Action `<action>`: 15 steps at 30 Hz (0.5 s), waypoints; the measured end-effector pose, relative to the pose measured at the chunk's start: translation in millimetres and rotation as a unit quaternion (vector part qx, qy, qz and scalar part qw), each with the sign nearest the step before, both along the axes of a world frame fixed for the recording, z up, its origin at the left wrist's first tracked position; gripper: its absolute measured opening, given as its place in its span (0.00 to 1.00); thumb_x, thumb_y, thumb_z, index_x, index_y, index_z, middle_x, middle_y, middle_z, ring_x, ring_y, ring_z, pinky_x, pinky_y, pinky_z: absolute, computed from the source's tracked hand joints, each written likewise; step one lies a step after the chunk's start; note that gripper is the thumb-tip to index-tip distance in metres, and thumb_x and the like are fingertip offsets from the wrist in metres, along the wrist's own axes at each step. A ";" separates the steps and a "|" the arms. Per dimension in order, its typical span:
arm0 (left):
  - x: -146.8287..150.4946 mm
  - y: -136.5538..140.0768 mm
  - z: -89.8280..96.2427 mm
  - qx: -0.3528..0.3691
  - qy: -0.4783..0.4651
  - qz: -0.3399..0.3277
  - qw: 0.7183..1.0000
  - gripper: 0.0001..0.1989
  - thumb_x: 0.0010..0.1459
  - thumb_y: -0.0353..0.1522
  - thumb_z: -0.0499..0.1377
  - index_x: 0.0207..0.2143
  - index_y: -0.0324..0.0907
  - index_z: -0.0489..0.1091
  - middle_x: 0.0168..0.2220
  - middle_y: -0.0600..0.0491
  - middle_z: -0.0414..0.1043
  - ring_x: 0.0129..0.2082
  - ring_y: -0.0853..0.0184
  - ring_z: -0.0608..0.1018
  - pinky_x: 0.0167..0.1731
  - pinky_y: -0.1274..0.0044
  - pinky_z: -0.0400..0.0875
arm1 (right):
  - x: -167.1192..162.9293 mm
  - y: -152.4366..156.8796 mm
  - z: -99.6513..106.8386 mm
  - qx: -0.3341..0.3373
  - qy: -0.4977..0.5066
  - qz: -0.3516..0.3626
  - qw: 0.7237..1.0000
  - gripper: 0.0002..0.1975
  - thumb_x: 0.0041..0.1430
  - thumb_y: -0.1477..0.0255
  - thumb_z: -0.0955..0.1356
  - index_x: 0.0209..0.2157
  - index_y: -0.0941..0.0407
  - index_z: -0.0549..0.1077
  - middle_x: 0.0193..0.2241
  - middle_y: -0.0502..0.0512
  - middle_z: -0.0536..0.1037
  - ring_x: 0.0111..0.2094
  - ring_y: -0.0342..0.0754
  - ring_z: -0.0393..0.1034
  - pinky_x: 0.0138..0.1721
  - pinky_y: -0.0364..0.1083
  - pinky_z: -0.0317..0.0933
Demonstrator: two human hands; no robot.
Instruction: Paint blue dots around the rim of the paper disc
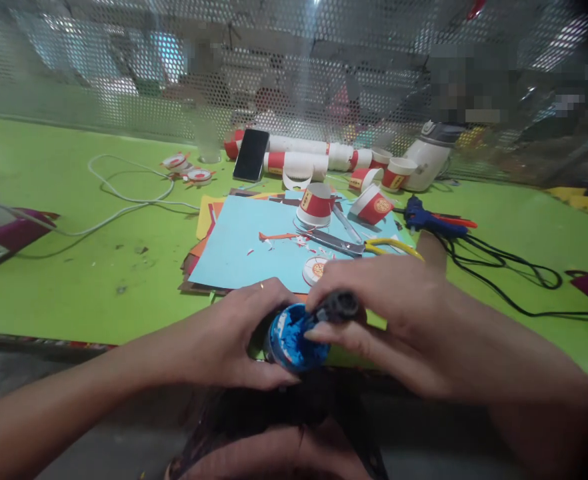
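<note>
At the near edge of the green desk (74,280), the left hand (239,333) is gripping a round blue-covered cup (294,340) lying sideways, its long axis running left-right, while the right hand (384,300) is pinching a small black cylinder (338,307) against its right end.

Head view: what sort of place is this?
Likely a craft workbench. A green table holds coloured paper sheets, scissors, a glue gun and red-and-white paper cups, with perforated mesh behind.
</note>
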State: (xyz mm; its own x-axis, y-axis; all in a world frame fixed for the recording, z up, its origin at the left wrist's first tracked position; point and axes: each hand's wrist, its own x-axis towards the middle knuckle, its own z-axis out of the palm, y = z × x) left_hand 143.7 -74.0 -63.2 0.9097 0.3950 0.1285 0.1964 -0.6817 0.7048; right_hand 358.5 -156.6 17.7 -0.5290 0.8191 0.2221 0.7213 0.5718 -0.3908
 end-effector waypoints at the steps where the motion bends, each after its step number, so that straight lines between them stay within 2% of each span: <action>1: 0.2 0.0 -0.2 -0.002 -0.001 -0.002 1.000 0.23 0.52 0.37 0.68 0.48 0.44 0.64 0.44 0.51 0.71 0.44 0.60 0.76 0.45 0.70 0.71 | 0.5 -0.6 2.4 -0.017 -0.010 0.011 1.000 0.10 0.68 0.68 0.65 0.40 0.59 0.75 0.35 0.54 0.80 0.35 0.48 0.72 0.34 0.45 0.59; 4: 0.6 -0.6 0.0 -0.008 -0.008 -0.006 1.000 0.21 0.52 0.37 0.67 0.46 0.44 0.66 0.43 0.51 0.72 0.42 0.61 0.76 0.41 0.72 0.72 | 1.4 4.0 4.0 -0.095 0.051 0.072 0.992 0.07 0.68 0.72 0.66 0.41 0.59 0.75 0.35 0.50 0.80 0.34 0.41 0.72 0.37 0.40 0.61; 6: 0.9 -0.9 0.6 -0.010 -0.009 -0.004 1.000 0.22 0.51 0.37 0.67 0.47 0.44 0.66 0.43 0.50 0.72 0.42 0.60 0.76 0.42 0.72 0.72 | 0.6 8.8 -0.9 -0.137 0.115 0.077 0.981 0.07 0.68 0.72 0.66 0.40 0.60 0.76 0.33 0.49 0.79 0.33 0.39 0.71 0.36 0.37 0.61; 7: 1.0 -0.9 1.0 -0.010 -0.007 -0.001 1.000 0.22 0.51 0.37 0.67 0.47 0.44 0.66 0.43 0.50 0.72 0.42 0.60 0.76 0.42 0.71 0.73 | -0.3 10.3 -4.3 -0.132 0.137 0.064 0.980 0.09 0.68 0.71 0.66 0.38 0.61 0.76 0.32 0.49 0.78 0.32 0.39 0.70 0.35 0.38 0.61; 9: 1.1 -0.8 1.6 -0.011 -0.001 0.006 1.000 0.22 0.51 0.37 0.67 0.47 0.44 0.66 0.42 0.50 0.72 0.42 0.59 0.76 0.43 0.70 0.73 | -2.6 9.9 -10.0 -0.079 0.150 0.028 0.985 0.11 0.68 0.69 0.66 0.36 0.61 0.75 0.31 0.51 0.78 0.32 0.40 0.69 0.34 0.39 0.60; 12: 1.3 -0.6 1.6 -0.013 -0.005 0.007 1.000 0.23 0.51 0.37 0.67 0.48 0.45 0.66 0.43 0.51 0.73 0.43 0.59 0.76 0.44 0.70 0.73 | -6.2 2.7 -9.5 0.003 0.072 -0.019 0.997 0.10 0.67 0.69 0.66 0.35 0.61 0.74 0.31 0.53 0.77 0.31 0.43 0.67 0.32 0.43 0.57; 15: 1.3 -1.3 0.8 -0.013 -0.010 0.004 1.000 0.23 0.51 0.37 0.67 0.48 0.46 0.65 0.44 0.51 0.73 0.44 0.59 0.77 0.44 0.71 0.74 | -8.5 -3.0 -0.5 -0.026 0.022 -0.016 0.999 0.07 0.66 0.72 0.67 0.33 0.57 0.73 0.29 0.49 0.75 0.29 0.42 0.65 0.31 0.42 0.56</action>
State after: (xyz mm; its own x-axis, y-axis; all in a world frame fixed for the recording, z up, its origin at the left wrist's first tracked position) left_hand 145.0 -75.2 -62.4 0.9039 0.4057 0.1356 0.1877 -0.6612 0.7264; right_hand 350.0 -159.6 17.2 -0.4932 0.8465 0.2006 0.7201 0.5267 -0.4517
